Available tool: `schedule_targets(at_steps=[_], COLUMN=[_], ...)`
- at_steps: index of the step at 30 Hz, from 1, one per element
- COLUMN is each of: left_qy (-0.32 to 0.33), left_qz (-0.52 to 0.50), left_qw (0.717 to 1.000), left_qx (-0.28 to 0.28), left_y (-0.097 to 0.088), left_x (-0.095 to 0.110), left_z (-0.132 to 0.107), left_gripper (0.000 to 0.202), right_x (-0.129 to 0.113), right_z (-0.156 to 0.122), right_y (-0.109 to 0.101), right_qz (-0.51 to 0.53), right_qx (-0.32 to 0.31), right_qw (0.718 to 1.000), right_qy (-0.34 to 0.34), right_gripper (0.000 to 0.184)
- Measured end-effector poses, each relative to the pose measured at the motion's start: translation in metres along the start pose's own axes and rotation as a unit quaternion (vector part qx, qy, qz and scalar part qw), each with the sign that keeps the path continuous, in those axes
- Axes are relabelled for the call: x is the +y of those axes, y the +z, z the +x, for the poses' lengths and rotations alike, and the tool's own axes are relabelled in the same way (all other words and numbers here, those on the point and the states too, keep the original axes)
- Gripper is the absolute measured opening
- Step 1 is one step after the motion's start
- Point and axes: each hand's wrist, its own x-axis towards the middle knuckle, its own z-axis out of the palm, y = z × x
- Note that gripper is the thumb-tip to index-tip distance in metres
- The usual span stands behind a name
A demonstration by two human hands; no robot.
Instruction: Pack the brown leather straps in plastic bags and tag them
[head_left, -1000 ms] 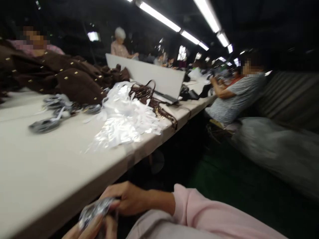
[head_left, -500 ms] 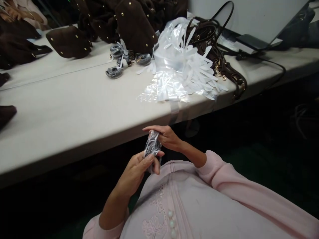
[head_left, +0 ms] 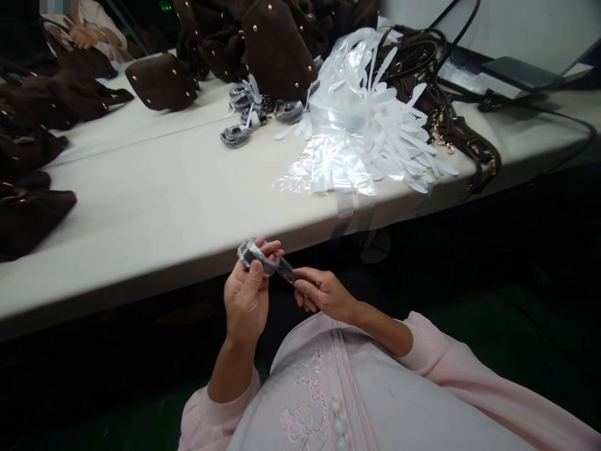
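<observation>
My left hand is raised in front of the table edge, its fingers closed round a small clear plastic packet with a dark coiled item inside. My right hand pinches the packet's twisted tail end just to the right. Both hands hover below the front edge of the white table, above my pink top. What the packet holds is too small to make out.
On the table lie a heap of clear plastic bags and white strips, several small wrapped packets, brown studded bags and dark straps with metal clips. Another person's hands work at the far left. The floor below is dark.
The view swung down from the room to my lap and the table. My hands turned the packet from upright to lying sideways; the right hand shifted from its top to its tail end.
</observation>
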Motion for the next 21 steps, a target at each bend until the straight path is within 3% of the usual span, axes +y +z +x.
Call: schedule_targets(at_steps=[2, 4, 7, 10, 13, 17, 19, 21], left_qy=[0.055, 0.106, 0.151, 0.184, 0.224, 0.214, 0.201, 0.189], left_qz=[0.096, 0.223, 0.407, 0.508, 0.564, 0.632, 0.649, 0.649], left_qw=[0.994, 0.969, 0.898, 0.831, 0.769, 0.696, 0.678, 0.68], left_qx=[-0.001, -0.02, -0.068, -0.133, -0.201, -0.266, -0.28, -0.283], left_y=[-0.003, -0.006, -0.012, -0.02, -0.028, -0.036, -0.038, -0.04], left_x=[-0.014, -0.026, -0.034, -0.035, -0.036, -0.039, -0.04, -0.041], left_z=[0.005, 0.007, 0.007, 0.007, 0.008, 0.006, 0.004, 0.002], left_gripper=[0.045, 0.048, 0.042, 0.042, 0.045, 0.042, 0.036, 0.029], right_x=[-0.004, -0.007, -0.009, -0.012, -0.017, -0.022, -0.024, -0.028], right_z=[-0.003, -0.005, -0.008, -0.011, -0.012, -0.01, -0.009, -0.008], right_y=[0.002, 0.003, 0.002, 0.001, -0.005, -0.018, -0.024, -0.03], right_qz=[0.01, 0.024, 0.048, -0.02, -0.175, -0.353, -0.412, -0.46], right_qx=[-0.002, -0.003, 0.003, 0.026, 0.067, 0.056, 0.026, -0.003], right_qw=[1.0, 0.999, 0.998, 0.999, 0.981, 0.924, 0.901, 0.88], right_qy=[0.014, 0.026, 0.041, 0.025, -0.041, -0.132, -0.133, -0.117], right_gripper=[0.033, 0.037, 0.057, 0.067, 0.054, 0.029, 0.022, 0.017])
